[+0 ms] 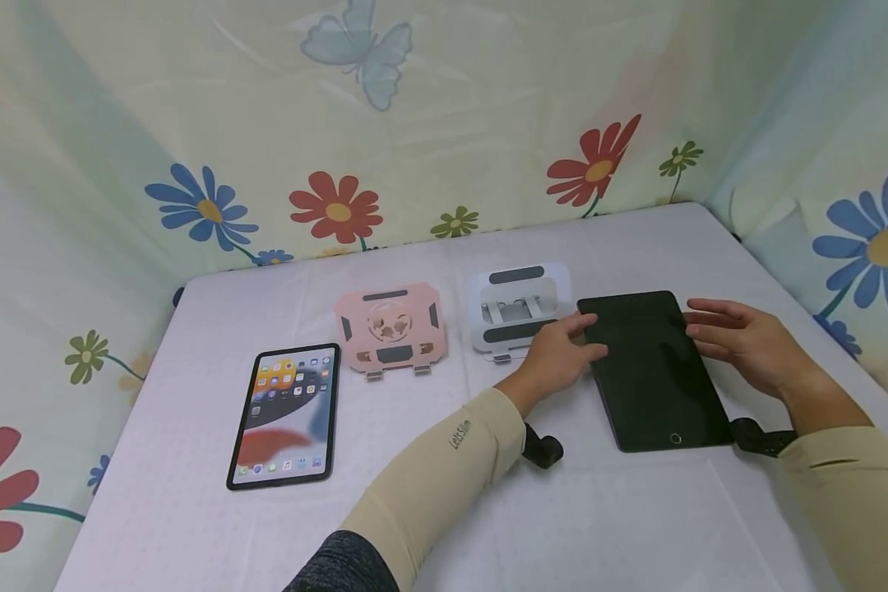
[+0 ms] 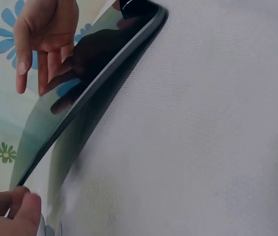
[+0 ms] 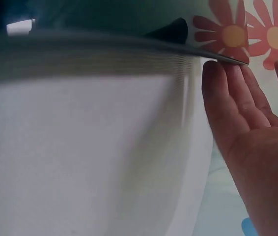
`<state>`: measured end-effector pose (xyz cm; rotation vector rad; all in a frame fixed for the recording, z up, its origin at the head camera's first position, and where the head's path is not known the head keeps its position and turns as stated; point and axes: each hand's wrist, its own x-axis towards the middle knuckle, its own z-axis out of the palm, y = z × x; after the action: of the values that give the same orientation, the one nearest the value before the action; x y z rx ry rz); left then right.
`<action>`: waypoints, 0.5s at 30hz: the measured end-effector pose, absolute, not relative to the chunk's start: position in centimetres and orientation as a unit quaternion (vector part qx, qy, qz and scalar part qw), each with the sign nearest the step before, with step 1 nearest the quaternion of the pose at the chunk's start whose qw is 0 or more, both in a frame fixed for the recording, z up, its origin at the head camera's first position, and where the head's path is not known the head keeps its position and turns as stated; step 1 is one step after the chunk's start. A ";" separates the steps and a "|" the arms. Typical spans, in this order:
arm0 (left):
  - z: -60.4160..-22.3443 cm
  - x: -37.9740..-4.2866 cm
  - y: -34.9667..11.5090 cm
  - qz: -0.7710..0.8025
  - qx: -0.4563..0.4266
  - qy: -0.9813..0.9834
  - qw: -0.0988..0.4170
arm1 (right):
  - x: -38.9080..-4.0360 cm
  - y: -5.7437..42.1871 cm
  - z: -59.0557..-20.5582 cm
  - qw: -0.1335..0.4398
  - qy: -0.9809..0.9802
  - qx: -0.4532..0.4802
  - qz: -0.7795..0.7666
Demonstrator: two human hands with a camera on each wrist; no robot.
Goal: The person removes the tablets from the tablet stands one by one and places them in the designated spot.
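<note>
A black tablet (image 1: pixel 654 370) with a dark screen and a round home button lies at the right of the table. At its left edge is my left hand (image 1: pixel 558 362), its thumb over the screen side; in the left wrist view the lower fingers (image 2: pixel 28 209) touch the tablet's edge, the thumb apart from it. My right hand (image 1: pixel 747 349) is at the right edge, fairly straight fingers (image 3: pixel 235 91) against the tablet's edge and thumb away from it. A shadowed gap shows under the tablet's edge in the wrist views.
A white stand (image 1: pixel 518 279) with dark pads lies beside my left hand. Left of it is a pink stand (image 1: pixel 355 316), then a second tablet (image 1: pixel 284 419) with its screen lit. A flowered curtain (image 1: pixel 459 148) borders the white table (image 1: pixel 155 510).
</note>
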<state>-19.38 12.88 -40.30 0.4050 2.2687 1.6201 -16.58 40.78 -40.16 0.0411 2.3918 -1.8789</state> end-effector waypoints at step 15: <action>-40.3 -18.8 13.1 0.576 0.137 0.788 0.168 | -16.4 40.6 -40.1 0.064 0.796 -0.001 -0.602</action>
<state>-18.80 13.14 -40.31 0.3910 2.2410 1.6387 -16.41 40.60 -40.07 -0.0034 2.4035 -1.8173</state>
